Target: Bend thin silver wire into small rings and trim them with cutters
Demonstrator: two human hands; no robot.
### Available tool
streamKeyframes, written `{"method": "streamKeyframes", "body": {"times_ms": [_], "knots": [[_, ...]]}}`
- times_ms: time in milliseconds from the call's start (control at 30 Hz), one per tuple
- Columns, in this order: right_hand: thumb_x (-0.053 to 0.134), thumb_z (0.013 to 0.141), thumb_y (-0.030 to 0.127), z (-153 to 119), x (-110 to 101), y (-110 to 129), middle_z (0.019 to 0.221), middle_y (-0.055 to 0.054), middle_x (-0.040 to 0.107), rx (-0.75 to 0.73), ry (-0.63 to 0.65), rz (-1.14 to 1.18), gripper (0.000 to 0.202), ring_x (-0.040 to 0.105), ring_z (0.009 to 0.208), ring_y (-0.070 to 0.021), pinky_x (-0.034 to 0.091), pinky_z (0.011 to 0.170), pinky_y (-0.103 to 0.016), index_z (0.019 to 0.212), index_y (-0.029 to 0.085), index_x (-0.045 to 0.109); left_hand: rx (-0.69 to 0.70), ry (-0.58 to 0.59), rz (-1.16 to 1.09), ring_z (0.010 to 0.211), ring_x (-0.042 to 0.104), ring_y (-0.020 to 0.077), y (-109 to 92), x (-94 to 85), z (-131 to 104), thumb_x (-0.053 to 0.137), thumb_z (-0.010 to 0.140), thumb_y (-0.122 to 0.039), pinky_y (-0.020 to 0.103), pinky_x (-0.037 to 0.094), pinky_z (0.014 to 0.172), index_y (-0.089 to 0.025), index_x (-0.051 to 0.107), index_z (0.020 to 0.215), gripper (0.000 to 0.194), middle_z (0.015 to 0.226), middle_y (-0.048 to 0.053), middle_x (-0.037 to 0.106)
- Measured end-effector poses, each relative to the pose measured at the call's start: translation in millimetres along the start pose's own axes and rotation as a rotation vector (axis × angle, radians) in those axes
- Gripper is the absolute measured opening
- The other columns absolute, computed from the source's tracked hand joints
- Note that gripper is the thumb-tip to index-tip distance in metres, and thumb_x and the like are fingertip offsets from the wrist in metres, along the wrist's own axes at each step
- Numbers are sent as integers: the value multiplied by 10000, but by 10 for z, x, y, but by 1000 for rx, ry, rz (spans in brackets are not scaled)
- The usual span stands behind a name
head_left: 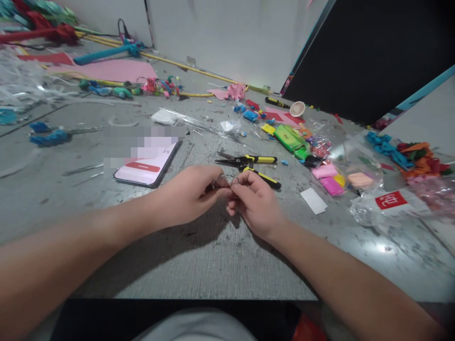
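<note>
My left hand [192,192] and my right hand [258,201] meet above the grey table, both closed with fingertips pinched together. Between them is a thin, shiny wire [223,177], bent into small loops; the fingers hide most of it. Just beyond my right hand lie long-nosed pliers [245,163] with yellow and black handles spread apart. A phone [142,171] with a lit screen lies beyond my left forearm.
Several straight wires [199,121] lie farther back beside a white packet [165,116]. Right of the pliers are a green clay packet [289,138], pink clay packs [325,171], a white card [314,201] and a clear plastic bag [369,208]. A blue fuzzy piece [50,137] sits left.
</note>
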State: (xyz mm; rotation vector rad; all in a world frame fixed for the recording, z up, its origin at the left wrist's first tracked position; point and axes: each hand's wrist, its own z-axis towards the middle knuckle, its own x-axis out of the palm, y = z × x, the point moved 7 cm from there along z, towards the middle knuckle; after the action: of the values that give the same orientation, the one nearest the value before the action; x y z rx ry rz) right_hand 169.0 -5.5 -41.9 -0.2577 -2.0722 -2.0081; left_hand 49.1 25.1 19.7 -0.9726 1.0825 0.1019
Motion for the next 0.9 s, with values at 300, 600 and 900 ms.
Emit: {"method": "streamKeyframes", "body": {"times_ms": [300, 600, 900], "knots": [[753, 763, 273, 13, 43, -48, 573, 65, 587, 156, 50, 165, 302, 499, 491, -93, 400, 447, -200, 760, 228, 454, 157, -50, 110, 612, 493, 131, -54, -42, -16, 604, 902, -268, 258, 334, 598, -203, 463, 725, 236, 685, -20, 568], [768, 704, 221, -1, 23, -39, 593, 62, 616, 198, 65, 78, 342, 484, 453, -70, 335, 414, -174, 737, 227, 428, 294, -41, 181, 706, 592, 160, -87, -55, -5, 587, 924, -213, 261, 375, 643, -163, 643, 840, 112, 749, 18, 643], [854, 743, 296, 8, 8, 9, 700, 20, 687, 61, 96, 124, 279, 622, 590, -100, 544, 542, -224, 895, 182, 650, 44, 6, -152, 735, 674, 167, 191, -130, 61, 760, 820, -403, 254, 454, 655, -201, 766, 868, 208, 772, 7, 756]]}}
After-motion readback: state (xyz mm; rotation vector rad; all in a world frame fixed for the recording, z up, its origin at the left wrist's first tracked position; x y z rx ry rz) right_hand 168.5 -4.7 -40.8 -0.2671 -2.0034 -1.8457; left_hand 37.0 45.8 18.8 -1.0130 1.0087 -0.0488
